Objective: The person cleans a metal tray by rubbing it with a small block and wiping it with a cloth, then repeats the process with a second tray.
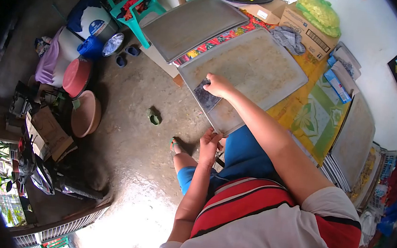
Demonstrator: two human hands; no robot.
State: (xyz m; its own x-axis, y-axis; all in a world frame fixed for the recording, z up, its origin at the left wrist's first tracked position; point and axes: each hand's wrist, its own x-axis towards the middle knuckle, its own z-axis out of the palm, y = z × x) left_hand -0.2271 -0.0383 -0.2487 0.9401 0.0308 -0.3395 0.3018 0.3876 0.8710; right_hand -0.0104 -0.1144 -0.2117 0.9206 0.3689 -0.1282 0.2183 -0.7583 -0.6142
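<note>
A large shallow baking tray (256, 58), its grey-brown surface worn and stained, lies on the table with one corner sticking out over my lap. My left hand (209, 146) pinches that near corner at the rim. Close to the tray's left edge, my right hand (218, 85) is closed on a dark grey, flat rectangular piece (205, 98), pressed down against the tray; its exact kind does not show. Behind, a second tray (193, 24) rests on a red flowered cloth.
A grey rag (288, 40) lies by the tray's far corner, near a cardboard box (308, 32) topped by a yellow-green bag (317, 14). Several stacked trays (355, 137) lean at the right. Basins (86, 114), a green chair (140, 10) and a lone clog (154, 117) are leftward.
</note>
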